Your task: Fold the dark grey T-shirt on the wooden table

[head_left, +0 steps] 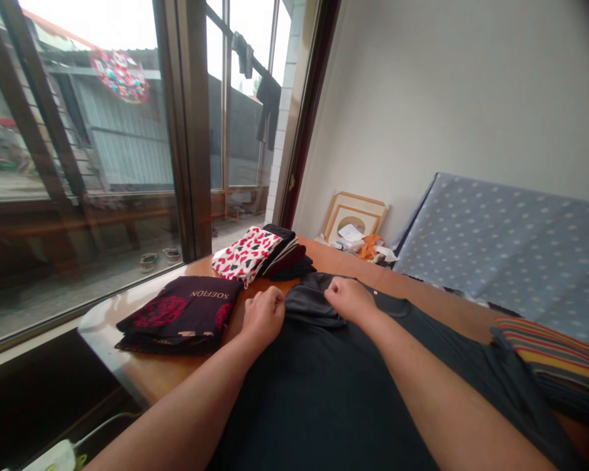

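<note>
A dark grey long-sleeved shirt (324, 379) lies spread over the wooden table, one sleeve running off to the right. My left hand (265, 316) is closed on the folded-over part of the shirt, at its left edge. Across from it, my right hand (349, 298) pinches the same bunched section near the collar. Between both hands the cloth is rumpled and slightly shiny. Just left of my left hand sits a folded dark garment (181, 307) with red flower prints and lettering.
A stack topped by a heart-patterned cloth (248, 252) stands at the table's (319, 252) far end. Folded striped fabric (554, 347) lies at the right. Beyond are a polka-dot cover (510, 242) and framed pictures (353, 216). A glass window (103, 131) borders the left.
</note>
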A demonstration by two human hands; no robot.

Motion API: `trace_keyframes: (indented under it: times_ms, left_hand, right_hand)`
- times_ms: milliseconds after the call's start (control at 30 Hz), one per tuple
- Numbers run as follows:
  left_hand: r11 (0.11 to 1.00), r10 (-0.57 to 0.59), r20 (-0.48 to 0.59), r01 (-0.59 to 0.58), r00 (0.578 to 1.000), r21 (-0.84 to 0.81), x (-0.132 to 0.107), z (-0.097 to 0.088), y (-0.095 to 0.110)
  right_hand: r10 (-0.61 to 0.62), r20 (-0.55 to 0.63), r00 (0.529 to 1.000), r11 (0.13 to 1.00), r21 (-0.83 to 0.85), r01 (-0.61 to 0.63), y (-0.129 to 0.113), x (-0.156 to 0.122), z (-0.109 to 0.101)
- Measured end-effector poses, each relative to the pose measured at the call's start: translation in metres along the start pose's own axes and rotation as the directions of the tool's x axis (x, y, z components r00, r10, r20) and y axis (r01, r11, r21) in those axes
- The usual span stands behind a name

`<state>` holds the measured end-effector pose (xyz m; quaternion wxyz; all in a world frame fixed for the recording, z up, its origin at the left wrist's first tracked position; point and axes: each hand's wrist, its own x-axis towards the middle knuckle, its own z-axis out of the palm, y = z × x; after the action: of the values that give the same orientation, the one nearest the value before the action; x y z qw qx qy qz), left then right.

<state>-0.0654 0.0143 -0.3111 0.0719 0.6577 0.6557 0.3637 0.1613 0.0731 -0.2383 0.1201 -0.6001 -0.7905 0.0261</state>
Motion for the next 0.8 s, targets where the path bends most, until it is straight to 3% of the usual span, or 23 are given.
trace_keyframes:
  times_ms: [67, 133, 333, 533, 700, 800]
  left_hand:
    - [1.0, -0.009, -0.014, 0.009, 1.0, -0.001, 0.0, -0.001, 0.0]
    - [1.0, -0.003, -0.014, 0.003, 1.0, -0.002, 0.0, -0.002, 0.001]
    - [0.995, 0.1, 0.077, -0.1, 0.992, 0.004, -0.001, -0.003, 0.003]
    - [0.997, 0.07, 0.084, -0.068, 0.994, -0.022, 0.002, 0.005, -0.003]
    - [0.979, -0.067, 0.031, 0.071, 0.997, -0.189, 0.007, 0.012, -0.012]
    - [0.947, -0.158, 0.027, 0.159, 0.987, -0.279, 0.011, 0.017, -0.018]
  right_hand:
    - [-0.065, 0.174, 0.983, 0.998, 0.037, 0.059, -0.005, -0.006, 0.011]
    - [-0.071, 0.233, 0.97, 0.997, 0.058, 0.059, -0.007, -0.009, 0.023]
    - [-0.048, 0.124, 0.991, 0.991, 0.129, 0.032, -0.002, 0.004, 0.046]
    - [-0.065, 0.056, 0.996, 0.965, 0.259, 0.049, -0.01, 0.016, 0.056]
    - [-0.129, 0.057, 0.99, 0.918, 0.384, 0.098, -0.024, 0.019, 0.066]
    - [-0.088, 0.047, 0.995, 0.889, 0.454, 0.057, -0.033, 0.023, 0.071]
